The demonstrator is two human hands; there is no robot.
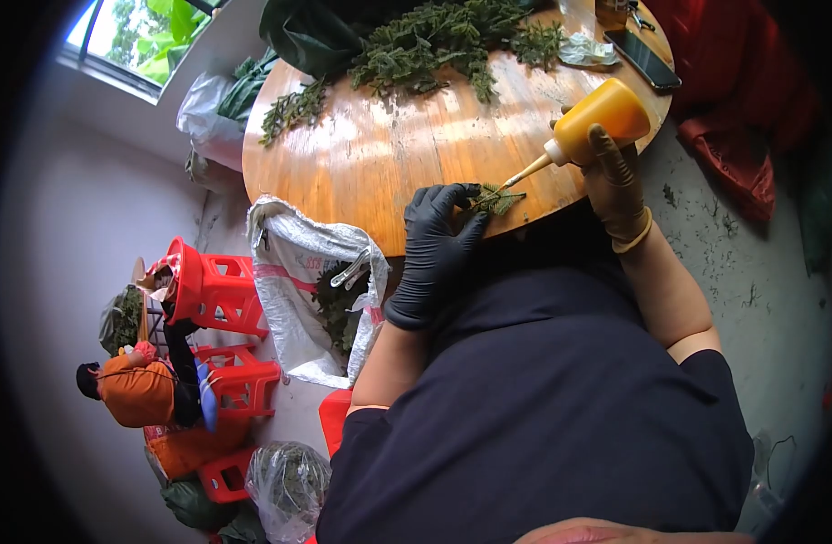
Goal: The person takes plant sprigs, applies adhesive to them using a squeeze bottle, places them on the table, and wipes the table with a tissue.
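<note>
My left hand (438, 240), in a black glove, pinches a small green sprig (499, 199) at the near edge of the round wooden table (379, 145). In a tan glove, my right hand (615, 177) is wrapped round a yellow squeeze bottle (602, 122). The bottle is tilted, with its long nozzle pointing down and left. The nozzle's tip meets the sprig close to my left fingertips; whether anything flows from it I cannot tell.
Green sprigs (425, 45) are heaped at the table's far side. A phone (642, 59) lies at its right edge. An open white woven sack (311, 290) stands left of me. Beyond are red stools (221, 286) and a person in orange (139, 390).
</note>
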